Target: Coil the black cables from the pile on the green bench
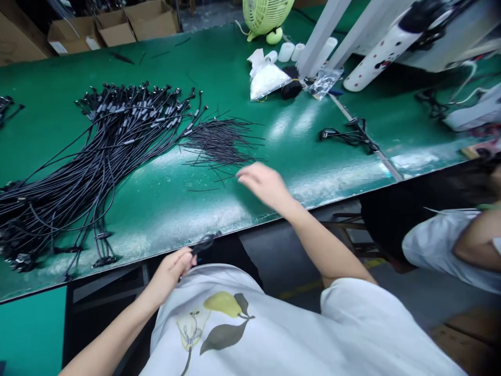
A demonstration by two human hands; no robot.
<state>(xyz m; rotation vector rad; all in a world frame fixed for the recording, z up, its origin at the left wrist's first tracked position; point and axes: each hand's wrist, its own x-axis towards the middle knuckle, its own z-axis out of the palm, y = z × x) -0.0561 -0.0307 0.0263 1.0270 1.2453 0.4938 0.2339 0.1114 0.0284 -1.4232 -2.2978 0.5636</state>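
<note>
My left hand (174, 267) is closed around a coiled black cable (205, 243), low at the table's front edge and close to my shirt. The far end of that cable is blurred, and part of it is hidden by my fingers. Over the table, my right hand (268, 187) has thumb and fingers drawn together. Its fingertips are at the near right edge of a pile of thin black wire ties (221, 138); whether a tie is between them I cannot make out. Left of the ties lies a large heap of black cables (105, 151) with connectors and grey sleeves.
A green fan (266, 15), a plastic bag of white pieces (268, 81) and a white spotted bottle (381, 57) stand towards the back. A tied black cable (348, 134) lies on the right. Another person's sleeve (434, 245) shows at far right. Cardboard boxes (151, 23) are behind the table.
</note>
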